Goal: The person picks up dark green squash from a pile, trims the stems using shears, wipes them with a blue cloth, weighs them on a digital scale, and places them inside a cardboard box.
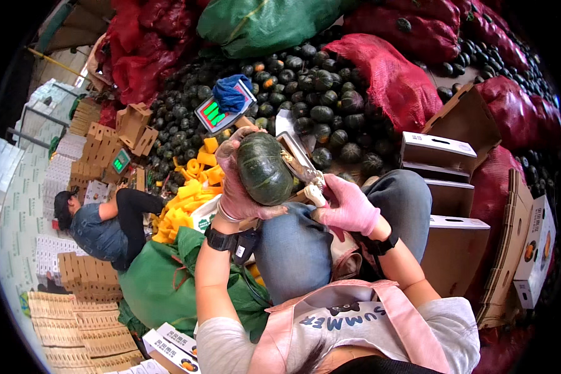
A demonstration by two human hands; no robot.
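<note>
From my seat I see a squat, round pumpkin [265,169], glossy dark green, with shallow ribs and thin paler lines. It sits near the centre of my view, raised just above the jeans-clad knees [293,243]. The pink-gloved left hand [234,181] is wrapped round it from nine o'clock, hiding that side from me. The right hand [349,206], gloved too, is closed on the white-wrapped handle of a blade-like tool [302,168]. Its far end reaches the pumpkin's side at about three o'clock; whether it touches the skin I cannot tell.

Taking the pumpkin as my dial, a scale [206,112] topped with a blue cloth [232,93] stands at eleven, crowding close above the left hand. A heap of dark pumpkins [324,114] spreads from eleven to two, a red mesh sack [386,81] at two. Cartons [458,249] stand at four, a green sack [153,280] slumps past seven, yellow-orange strips [181,209] lie at eight, and a co-worker [100,230] sits farther out beyond them.

For writing, I get lit green digits on the scale, dark print on the cartons and blue lettering on the wearer's grey shirt [355,318].
</note>
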